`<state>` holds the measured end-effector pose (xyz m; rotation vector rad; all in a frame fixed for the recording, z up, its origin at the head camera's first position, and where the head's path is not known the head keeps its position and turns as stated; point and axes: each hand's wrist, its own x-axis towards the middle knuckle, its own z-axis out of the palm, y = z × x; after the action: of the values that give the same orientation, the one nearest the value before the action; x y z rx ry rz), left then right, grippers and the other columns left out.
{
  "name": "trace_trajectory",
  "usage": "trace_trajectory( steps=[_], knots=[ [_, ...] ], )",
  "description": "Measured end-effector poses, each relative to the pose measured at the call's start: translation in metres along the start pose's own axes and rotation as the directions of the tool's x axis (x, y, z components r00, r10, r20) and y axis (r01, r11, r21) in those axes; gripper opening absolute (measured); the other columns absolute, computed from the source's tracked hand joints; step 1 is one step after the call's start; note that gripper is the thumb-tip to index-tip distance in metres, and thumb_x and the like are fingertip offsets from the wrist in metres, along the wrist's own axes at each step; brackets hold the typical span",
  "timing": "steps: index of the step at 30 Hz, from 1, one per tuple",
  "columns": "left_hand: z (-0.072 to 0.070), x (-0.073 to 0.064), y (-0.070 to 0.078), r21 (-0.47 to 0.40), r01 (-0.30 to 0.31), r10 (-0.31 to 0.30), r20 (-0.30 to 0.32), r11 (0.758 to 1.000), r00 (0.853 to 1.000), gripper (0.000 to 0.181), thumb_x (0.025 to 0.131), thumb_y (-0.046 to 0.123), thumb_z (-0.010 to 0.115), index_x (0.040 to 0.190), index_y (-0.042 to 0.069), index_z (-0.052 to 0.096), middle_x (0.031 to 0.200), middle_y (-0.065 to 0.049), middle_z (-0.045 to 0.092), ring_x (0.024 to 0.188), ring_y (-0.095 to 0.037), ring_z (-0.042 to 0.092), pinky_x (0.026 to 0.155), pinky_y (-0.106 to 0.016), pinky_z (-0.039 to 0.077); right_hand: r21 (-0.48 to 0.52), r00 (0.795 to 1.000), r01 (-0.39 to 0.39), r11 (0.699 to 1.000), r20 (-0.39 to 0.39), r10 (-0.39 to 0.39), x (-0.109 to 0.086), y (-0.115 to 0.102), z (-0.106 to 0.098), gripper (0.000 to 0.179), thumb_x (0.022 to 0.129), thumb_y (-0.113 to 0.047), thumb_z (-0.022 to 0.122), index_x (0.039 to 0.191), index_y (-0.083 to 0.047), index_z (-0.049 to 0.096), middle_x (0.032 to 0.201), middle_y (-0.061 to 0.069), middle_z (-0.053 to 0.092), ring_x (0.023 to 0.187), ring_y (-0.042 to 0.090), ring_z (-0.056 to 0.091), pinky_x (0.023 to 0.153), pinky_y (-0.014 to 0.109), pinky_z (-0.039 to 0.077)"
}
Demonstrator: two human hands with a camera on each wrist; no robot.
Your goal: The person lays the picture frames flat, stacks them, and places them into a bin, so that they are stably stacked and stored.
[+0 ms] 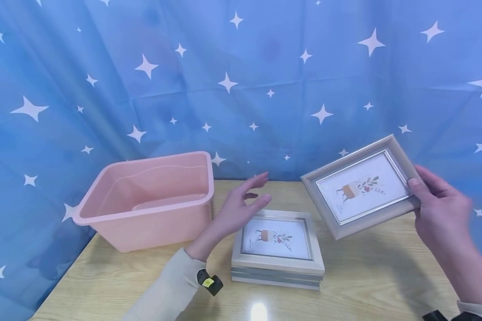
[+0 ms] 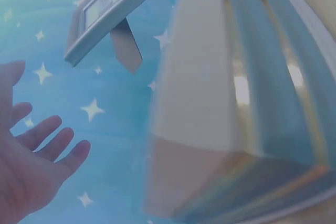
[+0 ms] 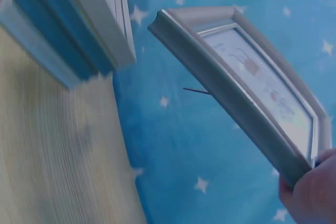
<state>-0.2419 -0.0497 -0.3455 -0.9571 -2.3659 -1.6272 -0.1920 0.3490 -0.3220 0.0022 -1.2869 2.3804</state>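
My right hand grips a silver-grey picture frame by its right edge, thumb on the front, holding it tilted above the table. Behind that frame a brown easel leg sticks out in the left wrist view. To its left, a stack of picture frames lies on the table, the top one face up with a print of an orange pot and leaves. My left hand hovers over the stack's far left corner, fingers spread and holding nothing; its loose fingers show in the left wrist view.
A pink plastic bin stands on the left of the wooden table, its inside bare where visible. Behind the table hangs a blue curtain with white stars. The stack sits between the bin and the held frame.
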Motion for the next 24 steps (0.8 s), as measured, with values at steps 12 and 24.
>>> trace_trajectory(
  steps=[12, 24],
  knots=[
    [0.005, 0.03, 0.028, -0.104, -0.081, 0.085, 0.03, 0.991, 0.996, 0.054, 0.106, 0.023, 0.058, 0.158, 0.019, 0.042, 0.15, -0.005, 0.054, 0.134, -0.021, 0.053, 0.107, -0.034, 0.046, -0.018, 0.979, -0.136, 0.991, 0.154, 0.137, -0.03, 0.019, 0.027, 0.035, 0.099, 0.007, 0.06, 0.126, -0.009, 0.074, 0.12, 0.0, 0.065, 0.102, 0.009, 0.067, 0.084, 0.022, 0.056],
    [0.008, 0.046, 0.045, -0.094, -0.049, 0.07, 0.225, 0.994, 0.972, 0.07, 0.104, 0.021, 0.061, 0.164, 0.025, 0.026, 0.161, -0.007, 0.039, 0.143, -0.024, 0.043, 0.109, -0.032, 0.043, -0.149, 0.953, -0.129, 0.98, 0.256, 0.164, -0.041, 0.034, 0.066, 0.034, 0.099, 0.004, 0.064, 0.127, -0.011, 0.074, 0.119, 0.0, 0.066, 0.106, 0.01, 0.065, 0.084, 0.023, 0.057]
  ],
)
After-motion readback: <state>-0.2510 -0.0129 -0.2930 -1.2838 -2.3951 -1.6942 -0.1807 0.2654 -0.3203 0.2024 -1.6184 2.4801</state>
